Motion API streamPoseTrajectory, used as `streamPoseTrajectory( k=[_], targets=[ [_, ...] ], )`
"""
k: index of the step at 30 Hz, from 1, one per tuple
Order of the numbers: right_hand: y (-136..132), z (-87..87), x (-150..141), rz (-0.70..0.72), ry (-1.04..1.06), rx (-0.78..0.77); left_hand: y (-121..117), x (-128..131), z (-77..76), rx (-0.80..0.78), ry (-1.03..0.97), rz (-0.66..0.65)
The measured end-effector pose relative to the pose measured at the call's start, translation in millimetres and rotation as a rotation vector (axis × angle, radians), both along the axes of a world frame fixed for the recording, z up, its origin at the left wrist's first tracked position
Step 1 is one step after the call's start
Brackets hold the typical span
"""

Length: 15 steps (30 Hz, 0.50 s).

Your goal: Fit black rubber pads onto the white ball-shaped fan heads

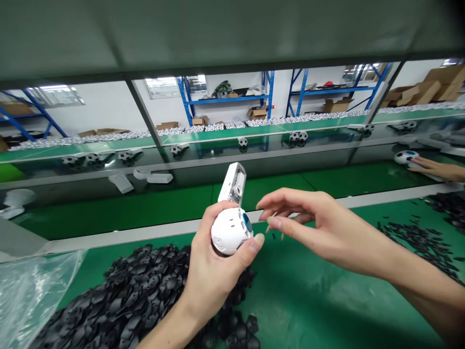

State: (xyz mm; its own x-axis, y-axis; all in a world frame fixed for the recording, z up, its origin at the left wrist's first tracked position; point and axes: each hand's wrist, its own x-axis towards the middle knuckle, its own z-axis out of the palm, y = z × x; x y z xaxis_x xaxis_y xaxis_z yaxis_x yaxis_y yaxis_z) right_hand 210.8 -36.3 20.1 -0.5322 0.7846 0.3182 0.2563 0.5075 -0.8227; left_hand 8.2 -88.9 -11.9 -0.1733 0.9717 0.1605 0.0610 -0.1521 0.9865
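Observation:
My left hand (212, 271) grips a white plastic ball shell (228, 231) with a blue round part (247, 223) on its side. A white rectangular housing (232, 184) with an open, see-through face rises behind the ball, and its link to the ball is hidden. My right hand (323, 230) hovers just right of the ball, fingers spread and not touching it. Thin tan slivers (271, 229) show beneath its fingertips, too small to identify. Under my left hand lies a heap of black plastic pieces (134, 295).
A clear plastic bag (29, 300) lies at the left, and scattered black pieces (421, 237) lie at the right on the green bench (308, 300). Another person's hand (439, 169) rests on a black-and-white ball (406, 156). Several white parts stand on a shelf (254, 157) beyond, with a green conveyor behind.

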Motion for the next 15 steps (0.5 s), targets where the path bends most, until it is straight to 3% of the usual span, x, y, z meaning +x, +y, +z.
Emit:
streamPoseTrajectory(
  k=[2,8,12,15],
  targets=[
    [1,-4.5,3,0.009,-0.061,-0.002,-1,0,-0.5,0.002,0.014,0.001],
    [-4,-10.7,-5,0.385,0.004,-0.252,-1,-1,-3.0,0.067,0.048,-0.021],
    [-2,-12.8,-14,0.422,0.080,-0.321,-1,1,-5.6,0.087,0.056,-0.069],
    [2,-13.8,-12,0.425,0.070,-0.291,-2,4,-5.2,0.081,0.051,-0.069]
  ],
)
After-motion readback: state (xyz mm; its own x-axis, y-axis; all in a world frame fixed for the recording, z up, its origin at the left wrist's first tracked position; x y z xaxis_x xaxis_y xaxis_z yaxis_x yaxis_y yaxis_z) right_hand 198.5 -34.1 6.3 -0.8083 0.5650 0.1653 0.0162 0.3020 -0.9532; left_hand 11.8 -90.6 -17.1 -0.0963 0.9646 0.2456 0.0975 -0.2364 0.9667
